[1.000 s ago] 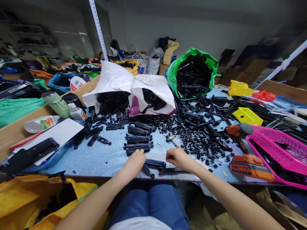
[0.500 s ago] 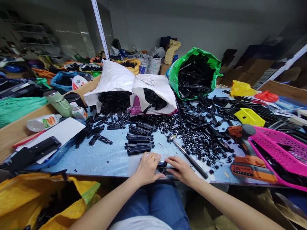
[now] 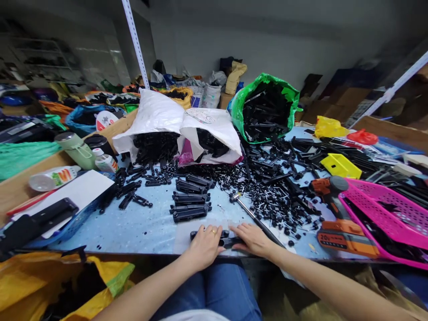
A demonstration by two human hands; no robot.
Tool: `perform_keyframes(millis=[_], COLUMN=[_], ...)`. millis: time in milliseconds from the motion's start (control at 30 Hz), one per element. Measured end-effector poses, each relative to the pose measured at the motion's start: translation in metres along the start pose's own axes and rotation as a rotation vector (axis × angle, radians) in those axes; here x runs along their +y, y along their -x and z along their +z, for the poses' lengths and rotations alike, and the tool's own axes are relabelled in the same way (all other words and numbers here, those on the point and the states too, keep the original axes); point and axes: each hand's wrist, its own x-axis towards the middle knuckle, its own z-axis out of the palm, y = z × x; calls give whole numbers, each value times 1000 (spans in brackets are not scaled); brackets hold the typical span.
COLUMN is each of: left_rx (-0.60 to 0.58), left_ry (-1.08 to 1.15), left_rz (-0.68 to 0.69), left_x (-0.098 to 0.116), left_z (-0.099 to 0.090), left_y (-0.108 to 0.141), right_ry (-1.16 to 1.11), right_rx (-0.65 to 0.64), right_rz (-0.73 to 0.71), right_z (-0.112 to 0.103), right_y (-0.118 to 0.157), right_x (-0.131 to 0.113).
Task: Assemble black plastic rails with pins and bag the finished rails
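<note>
My left hand (image 3: 205,245), with a ring on one finger, is closed over a black plastic part (image 3: 194,234) at the front edge of the table. Close beside it, my right hand (image 3: 251,240) grips the right end of a second dark piece (image 3: 228,243), whose far side my fingers cover. Both pieces lie low on a pale sheet (image 3: 180,232). Just past my hands sits a row of black arm-like parts (image 3: 190,199), stacked side by side. A hammer (image 3: 257,219) rests by my right hand, its handle passing behind the wrist.
Loose screws and small black pieces (image 3: 277,203) spread across the middle right. An orange cordless drill (image 3: 347,236) and a pink basket (image 3: 384,200) stand at the right. White sacks (image 3: 157,109) and a green bag (image 3: 234,111) spill black parts behind. Bottles (image 3: 53,177) line the left.
The view has shifted slightly, so the table sits a little lower and further left. Both hands stay at the black parts, with the fingers of my right hand now lying flatter over its piece.
</note>
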Motion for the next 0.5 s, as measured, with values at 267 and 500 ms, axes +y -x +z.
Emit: perform_keyframes(millis=[267, 500], left_rx=[269, 645], left_ry=[212, 804], left_rz=[53, 307], left_x=[-10, 45], left_z=[-34, -69], left_y=[20, 47], right_ry=[-158, -904], right_rx=[124, 275], right_rz=[-153, -384], right_z=[-66, -51], right_y=[-10, -14], right_x=[-31, -92])
